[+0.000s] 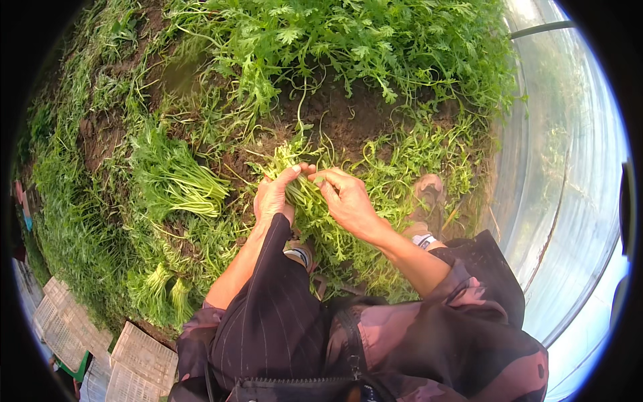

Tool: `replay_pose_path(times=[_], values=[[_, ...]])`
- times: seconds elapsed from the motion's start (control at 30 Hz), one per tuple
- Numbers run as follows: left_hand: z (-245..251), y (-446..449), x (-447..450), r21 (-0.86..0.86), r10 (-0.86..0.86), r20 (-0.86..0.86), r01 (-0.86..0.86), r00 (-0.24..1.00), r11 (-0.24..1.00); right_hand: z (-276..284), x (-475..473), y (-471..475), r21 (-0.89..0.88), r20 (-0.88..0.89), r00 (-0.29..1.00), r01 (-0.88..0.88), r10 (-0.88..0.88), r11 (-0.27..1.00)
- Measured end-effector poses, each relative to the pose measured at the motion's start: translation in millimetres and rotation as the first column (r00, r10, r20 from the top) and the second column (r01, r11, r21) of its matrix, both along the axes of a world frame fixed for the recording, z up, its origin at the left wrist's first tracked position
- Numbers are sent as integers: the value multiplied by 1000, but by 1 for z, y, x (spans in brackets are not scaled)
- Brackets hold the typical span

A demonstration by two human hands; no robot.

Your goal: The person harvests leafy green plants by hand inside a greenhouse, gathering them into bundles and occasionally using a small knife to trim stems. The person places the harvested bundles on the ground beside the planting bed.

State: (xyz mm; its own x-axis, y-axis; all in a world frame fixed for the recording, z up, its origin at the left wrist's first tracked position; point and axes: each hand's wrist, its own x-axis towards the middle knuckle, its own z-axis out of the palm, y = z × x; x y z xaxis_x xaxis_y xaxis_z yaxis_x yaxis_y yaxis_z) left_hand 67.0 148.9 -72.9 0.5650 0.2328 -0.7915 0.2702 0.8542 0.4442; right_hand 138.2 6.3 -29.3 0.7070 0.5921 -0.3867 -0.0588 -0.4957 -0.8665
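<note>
My left hand (275, 195) is closed around a bunch of leafy greens (301, 193) with pale stems and lobed leaves, held low over the ground between my feet. The stem ends point up and away from me; the leaves hang toward my right shoe. Against the bunch's right side, my right hand (346, 197) pinches a small green leaf (319, 179) between thumb and forefinger. Left of my hands lies a gathered bundle of the same greens (183, 183), its cut stems toward me and to the right. Two smaller bundles (159, 286) rest nearer, at lower left.
A dense stand of growing greens (361, 45) fills the far side, with bare soil (351, 115) before it. Clear plastic sheeting (557, 176) rises at the right. Pale plastic crates (140, 359) stand at lower left. My right shoe (429, 198) stands among loose stems.
</note>
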Motion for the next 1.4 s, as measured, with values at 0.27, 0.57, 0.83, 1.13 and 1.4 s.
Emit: replay_pose_path(times=[0.27, 0.57, 0.83, 1.13, 1.4], values=[[1, 13, -32, -280, 108, 189, -52, 976, 958, -32, 65, -34, -421, 405, 907, 72, 116, 904], [10, 26, -42, -342, 94, 145, -39, 985, 939, -107, 101, 95, -365, 160, 979, 176, -125, 914], [-7, 39, -25, -379, 217, -10, -205, 976, 902, -112, 130, 67, -462, 424, 867, -41, 261, 886], [-5, 37, 4, -337, 78, 89, -44, 993, 941, -5, 65, 45, -381, 172, 848, -412, 501, 828], [-29, 20, -10, 16, 23, 8, -23, 1000, 1000, 9, 67, 83, -218, -6, 953, -296, 302, 930]])
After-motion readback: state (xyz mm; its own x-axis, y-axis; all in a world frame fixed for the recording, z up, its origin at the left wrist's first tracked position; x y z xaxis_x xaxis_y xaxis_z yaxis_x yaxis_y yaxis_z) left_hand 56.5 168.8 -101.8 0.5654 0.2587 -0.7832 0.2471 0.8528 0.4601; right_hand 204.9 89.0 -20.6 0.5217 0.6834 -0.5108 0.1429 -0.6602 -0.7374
